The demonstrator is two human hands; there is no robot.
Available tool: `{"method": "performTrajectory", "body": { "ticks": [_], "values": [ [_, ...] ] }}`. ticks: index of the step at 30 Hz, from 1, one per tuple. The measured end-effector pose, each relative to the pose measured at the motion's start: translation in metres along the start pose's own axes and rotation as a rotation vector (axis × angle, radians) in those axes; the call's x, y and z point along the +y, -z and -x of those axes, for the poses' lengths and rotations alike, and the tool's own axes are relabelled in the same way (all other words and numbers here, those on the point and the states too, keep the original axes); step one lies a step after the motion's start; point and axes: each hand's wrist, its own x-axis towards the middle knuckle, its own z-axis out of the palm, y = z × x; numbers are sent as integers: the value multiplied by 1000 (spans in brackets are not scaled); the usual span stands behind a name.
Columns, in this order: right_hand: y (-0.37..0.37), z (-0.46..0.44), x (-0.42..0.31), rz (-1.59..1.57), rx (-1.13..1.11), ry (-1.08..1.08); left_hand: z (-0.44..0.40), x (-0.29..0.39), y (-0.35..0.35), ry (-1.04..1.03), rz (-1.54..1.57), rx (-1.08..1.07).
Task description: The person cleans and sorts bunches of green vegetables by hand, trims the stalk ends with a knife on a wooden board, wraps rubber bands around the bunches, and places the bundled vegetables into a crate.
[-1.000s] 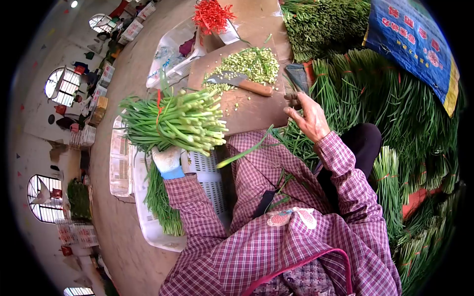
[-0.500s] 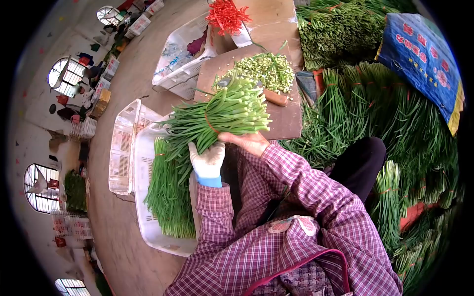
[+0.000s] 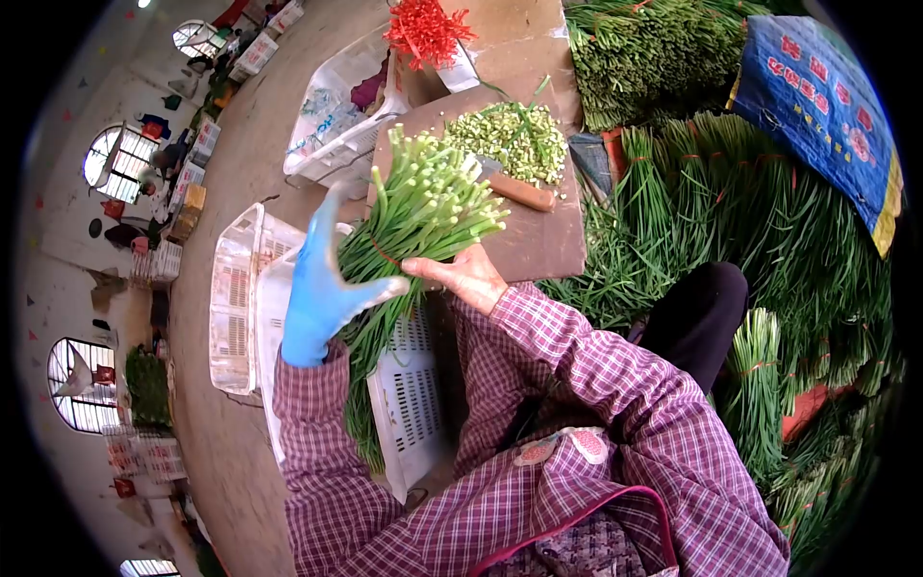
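Note:
A bundle of long green chive-like stalks (image 3: 433, 197), tied with a thin red band, is held over the near edge of a brown board. Pale cut ends point up and right; the leafy ends hang down and left. My right hand (image 3: 466, 277), bare, grips the bundle beside the band, its thumb on the near side. At the left of the bundle my left hand (image 3: 325, 274), in a blue glove with whitish fingers, is spread with thumb and fingers apart, its fingertips blurred. A knife (image 3: 519, 190) with a wooden handle lies on the board, its blade partly hidden by stalks.
Chopped stalk ends (image 3: 510, 139) are heaped on the brown board (image 3: 538, 240). Red ties (image 3: 428, 34) sit beyond it. A white crate (image 3: 409, 413) stands below my left arm, another crate (image 3: 236, 298) beside it. Tied bundles (image 3: 702, 183) and a blue sack (image 3: 817, 106) are at right.
My left hand has come away from under the bundle and swung to its left, opening. My right hand has shifted slightly left, and the bundle's cut ends now tilt more upward.

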Motion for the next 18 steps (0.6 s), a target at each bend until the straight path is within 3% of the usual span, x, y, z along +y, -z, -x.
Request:
{"method": "performTrajectory", "body": {
  "ticks": [1,2,4,6,9,10,11,13,14,16,18],
  "values": [
    [-3,-4,0,-20,-73,2,-17,4,-5,27,-45,-101],
    [-16,-4,6,-190,-11,262,-28,-5,-13,83,236,-197],
    [-19,-5,-12,-119,-64,68,-51,-6,-6,166,355,-264],
    [-14,-10,-12,-68,-58,85,-65,-4,-5,130,385,-281],
    [5,-15,-15,299,-205,137,-73,-9,0,292,605,-353],
    [20,-13,-24,570,-228,259,-72,-18,-1,295,606,-354],
    [38,-23,-3,934,-90,580,-71,-27,-4,330,566,-355],
    [74,-20,-16,1379,198,284,-65,-48,-19,323,509,-328],
    [90,-21,-13,1522,375,323,-61,-61,-32,319,510,-300],
    [109,-22,-13,1603,398,186,-52,-83,-54,276,347,-300],
    [118,-28,-6,1664,367,181,-46,-90,-68,254,253,-335]
  ]
}}
